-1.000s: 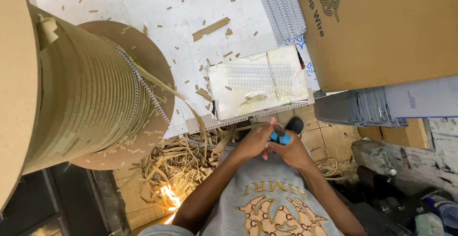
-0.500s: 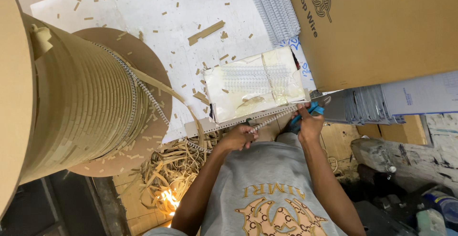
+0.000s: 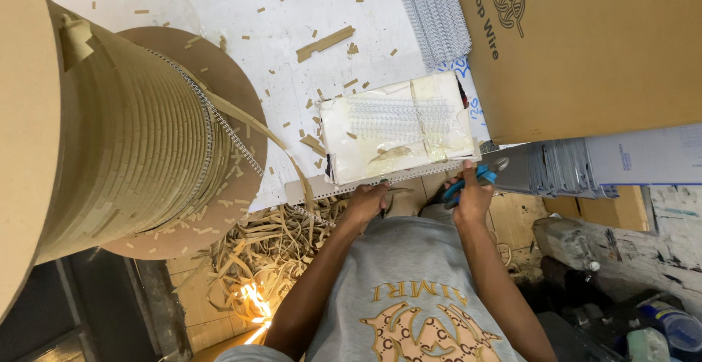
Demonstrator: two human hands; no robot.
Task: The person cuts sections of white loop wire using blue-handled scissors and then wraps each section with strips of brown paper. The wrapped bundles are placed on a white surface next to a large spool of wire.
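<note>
The left hand (image 3: 365,202) pinches a strip of wire binding (image 3: 409,175) that runs along the near edge of the table (image 3: 219,11), fingers closed narrow on it near its middle. The right hand (image 3: 474,197) is wrapped tight around blue-handled cutters (image 3: 475,178), whose tips reach the strip's right end by the edge of a shallow tray (image 3: 398,129).

The strip looks light and springy: thin looped wire that would bend or kink if squeezed hard, and likely flops when held at one end only. The best hold is probably a light pinch on the spine close to the cut, as the left hand has it, with the loops left free. The cut ends are probably sharp.

The strip feeds from one big spool (image 3: 117,142) at the left, its wire wound with brown paper tape (image 3: 241,117); the spool looks heavy and is not a thing to shift by hand.

Counts: one spool, one pair of cutters, one tray holding a few short wire lengths under clear film, too blurred to number. One stack of cut binding combs (image 3: 437,14) lies at the far right of the table, too many to count. One large cardboard box (image 3: 585,40) stands at the right, with a bundle of grey covers (image 3: 556,168) beneath it. Paper tape offcuts (image 3: 263,249) heap below the table edge, and small scraps scatter over the top, both uncountable.
</note>
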